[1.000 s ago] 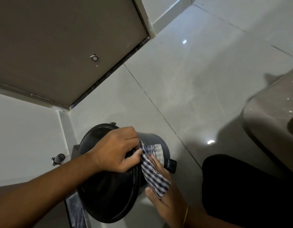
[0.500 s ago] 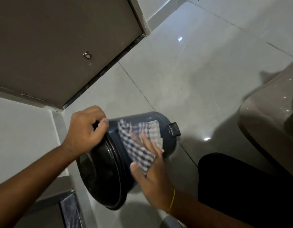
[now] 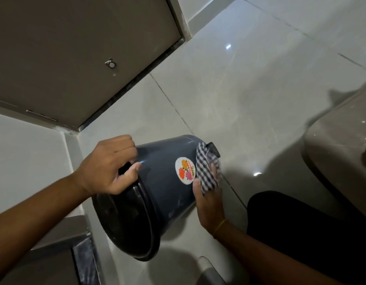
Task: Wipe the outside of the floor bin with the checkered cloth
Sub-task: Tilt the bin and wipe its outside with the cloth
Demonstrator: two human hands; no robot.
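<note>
A dark grey floor bin [image 3: 163, 182] lies tilted on its side over the pale tiles, its black lid facing me at lower left and its base pointing away to the right. A round white sticker with coloured fruit shows on its wall. My left hand [image 3: 110, 165] grips the bin's upper rim by the lid. My right hand [image 3: 208, 198] presses the blue-and-white checkered cloth [image 3: 206, 171] against the bin's wall near the base, beside a black pedal.
A brown door [image 3: 75, 48] with a small metal stopper stands at upper left. A glossy brown fixture [image 3: 342, 157] curves in at the right edge. My dark-clothed knee [image 3: 301, 227] is at lower right. A dark frame sits at bottom left.
The bin has been turned so the sticker shows. My right hand slid the cloth along the wall toward the base. My left hand kept its hold on the rim.
</note>
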